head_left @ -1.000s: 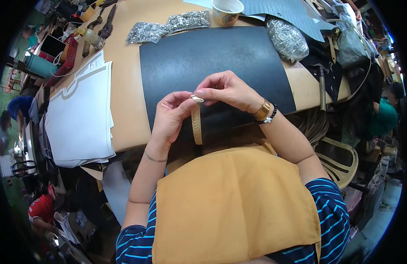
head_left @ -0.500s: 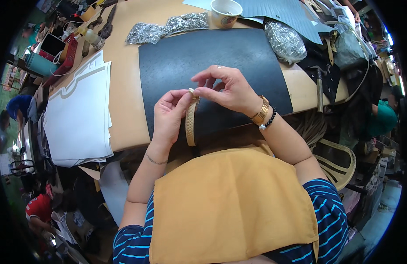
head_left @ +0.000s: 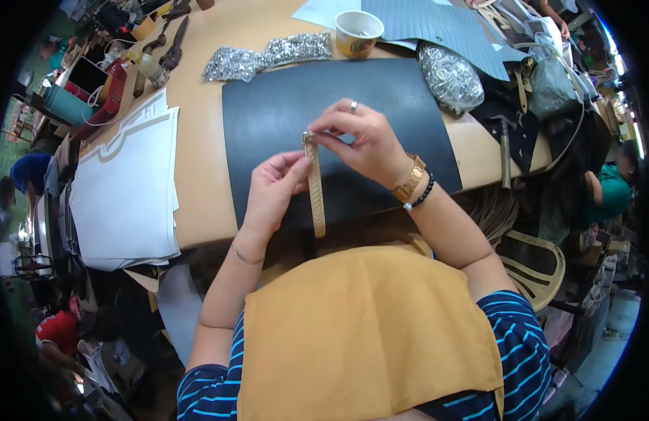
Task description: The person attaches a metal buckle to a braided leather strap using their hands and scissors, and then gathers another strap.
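A narrow tan braided strap [head_left: 316, 200] hangs down between my hands, above the near part of a black mat. At its upper end sits a small metallic piece [head_left: 307, 136], perhaps a buckle, too small to make out well. My right hand [head_left: 366, 140] pinches this end between thumb and fingers. Just below, my left hand [head_left: 274, 186] is closed on the strap's side with thumb and forefinger. The strap's lower end dangles free near the table's front edge.
The black mat [head_left: 268, 112] lies on a tan table. Beyond it are bags of small metal pieces [head_left: 296, 48], a paper cup [head_left: 357, 35] and a larger bag of metal rings [head_left: 450, 77]. White paper sheets [head_left: 128, 203] lie left, a hammer [head_left: 505, 151] right.
My left hand has slid a little down from the strap's top end, while my right fingers keep the end. The strap now hangs straighter and shows more of its braided face.
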Demonstrator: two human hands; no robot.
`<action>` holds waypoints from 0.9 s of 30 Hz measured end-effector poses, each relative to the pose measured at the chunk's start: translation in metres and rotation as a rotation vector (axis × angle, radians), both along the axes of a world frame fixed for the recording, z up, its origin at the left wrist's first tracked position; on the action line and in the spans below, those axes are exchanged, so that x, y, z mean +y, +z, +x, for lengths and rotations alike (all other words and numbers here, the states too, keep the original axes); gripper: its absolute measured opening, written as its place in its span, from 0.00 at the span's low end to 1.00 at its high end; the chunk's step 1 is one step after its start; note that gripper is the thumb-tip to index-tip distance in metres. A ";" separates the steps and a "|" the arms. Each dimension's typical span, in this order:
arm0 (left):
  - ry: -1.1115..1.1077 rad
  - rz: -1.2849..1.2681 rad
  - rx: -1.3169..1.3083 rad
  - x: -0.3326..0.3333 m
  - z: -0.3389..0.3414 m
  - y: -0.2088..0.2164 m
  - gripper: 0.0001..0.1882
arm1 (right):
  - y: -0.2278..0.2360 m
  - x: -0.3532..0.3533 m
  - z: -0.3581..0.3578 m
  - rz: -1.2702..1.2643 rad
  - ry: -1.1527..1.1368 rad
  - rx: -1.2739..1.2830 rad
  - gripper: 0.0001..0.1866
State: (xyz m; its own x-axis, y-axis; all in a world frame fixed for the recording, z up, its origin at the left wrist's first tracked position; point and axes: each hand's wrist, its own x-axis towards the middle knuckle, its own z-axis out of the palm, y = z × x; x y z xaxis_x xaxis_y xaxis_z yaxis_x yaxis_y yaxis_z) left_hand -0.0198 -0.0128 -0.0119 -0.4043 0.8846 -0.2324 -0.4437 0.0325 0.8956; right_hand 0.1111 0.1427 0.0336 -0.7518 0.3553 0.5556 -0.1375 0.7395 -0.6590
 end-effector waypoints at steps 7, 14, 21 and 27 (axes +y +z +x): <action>0.064 0.047 0.113 0.015 0.001 -0.006 0.14 | -0.018 0.000 0.003 0.166 -0.099 0.091 0.10; 0.076 0.090 0.112 0.014 0.002 -0.009 0.15 | -0.035 -0.012 0.004 0.102 -0.105 0.073 0.12; 0.090 0.103 0.096 0.013 0.002 -0.012 0.14 | -0.037 -0.016 0.007 0.127 -0.073 0.046 0.11; 0.081 0.109 0.106 0.013 0.001 -0.010 0.14 | -0.035 -0.020 0.005 0.112 -0.089 0.051 0.12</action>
State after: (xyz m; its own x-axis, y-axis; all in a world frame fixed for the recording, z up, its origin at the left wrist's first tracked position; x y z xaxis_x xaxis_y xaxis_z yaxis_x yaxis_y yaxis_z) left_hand -0.0189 0.0004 -0.0219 -0.4927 0.8656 -0.0895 -0.3441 -0.0993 0.9337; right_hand 0.1160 0.1231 -0.0014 -0.6899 0.3530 0.6320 -0.0988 0.8189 -0.5653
